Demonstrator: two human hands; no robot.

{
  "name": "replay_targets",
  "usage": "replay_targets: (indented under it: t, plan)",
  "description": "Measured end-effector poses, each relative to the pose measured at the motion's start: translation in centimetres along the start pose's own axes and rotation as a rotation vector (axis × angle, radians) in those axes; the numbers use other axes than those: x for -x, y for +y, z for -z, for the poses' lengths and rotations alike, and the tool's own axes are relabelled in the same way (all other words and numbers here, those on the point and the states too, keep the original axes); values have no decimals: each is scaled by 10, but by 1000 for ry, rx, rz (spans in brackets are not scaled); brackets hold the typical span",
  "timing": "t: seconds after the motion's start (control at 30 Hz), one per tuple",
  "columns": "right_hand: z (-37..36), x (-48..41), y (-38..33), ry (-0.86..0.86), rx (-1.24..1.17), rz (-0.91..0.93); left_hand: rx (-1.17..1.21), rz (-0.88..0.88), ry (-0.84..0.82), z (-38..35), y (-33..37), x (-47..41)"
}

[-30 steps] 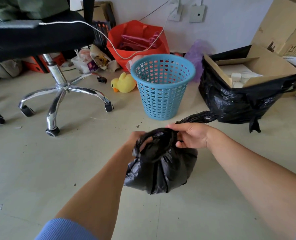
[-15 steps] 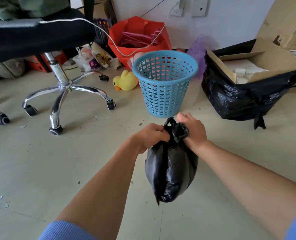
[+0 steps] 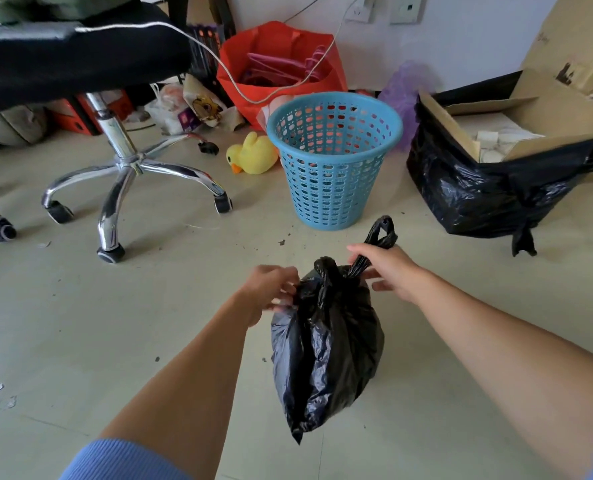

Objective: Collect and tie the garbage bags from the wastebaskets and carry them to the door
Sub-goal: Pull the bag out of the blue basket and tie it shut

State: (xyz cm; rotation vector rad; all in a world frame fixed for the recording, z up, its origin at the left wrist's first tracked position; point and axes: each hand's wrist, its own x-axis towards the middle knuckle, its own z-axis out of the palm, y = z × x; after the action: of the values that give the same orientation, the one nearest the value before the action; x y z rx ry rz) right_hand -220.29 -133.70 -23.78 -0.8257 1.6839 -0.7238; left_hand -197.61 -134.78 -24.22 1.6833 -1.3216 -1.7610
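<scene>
A small black garbage bag point(image 3: 326, 344) hangs above the floor in front of me, full and knotted at the top. My left hand point(image 3: 271, 289) pinches the plastic at the left of the knot. My right hand point(image 3: 388, 268) grips the bag's right handle loop, which sticks up past my fingers. Beyond the bag stands a blue perforated wastebasket point(image 3: 333, 157) with no liner in it. A larger black garbage bag point(image 3: 478, 192) holding an open cardboard box sits on the floor at the right.
An office chair with a chrome wheeled base point(image 3: 128, 174) stands at the left. A yellow plush duck point(image 3: 253, 154), a red bag of hangers point(image 3: 281, 64) and clutter line the wall. A white cable point(image 3: 225, 67) runs from the chair to a wall socket. Cardboard boxes point(image 3: 579, 43) lean at the right.
The bag's handles were pulled tight into a knot. My hands have since moved apart; the right one now draws one handle loop up and to the right.
</scene>
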Motion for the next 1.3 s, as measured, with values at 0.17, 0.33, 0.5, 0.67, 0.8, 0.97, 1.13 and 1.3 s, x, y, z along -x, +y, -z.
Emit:
replay_targets:
  t: [0.17, 0.33, 0.5, 0.67, 0.8, 0.97, 1.13, 1.3]
  plan:
    - [3, 1, -2, 180, -110, 42, -135, -224, 137, -32, 26, -12]
    - [6, 1, 1, 236, -166, 1, -395, -227, 6, -60, 20, -17]
    - [8, 4, 1, 192, -217, -21, -588, -259, 56, -75, 9, -19]
    - [4, 6, -2, 122, -188, -43, -562, -313, 139, -77, 6, -15]
    - [9, 6, 3, 132, -175, -73, -453, -415, 187, -74, 7, -13]
    - [15, 3, 12, 112, -248, -126, -114, -360, 96, -77, 23, -1]
    - [15, 4, 16, 128, -256, -140, -131, -153, -13, -71, 28, 9]
    - [10, 5, 13, 112, -226, -131, -382, -161, 78, -75, 27, 4]
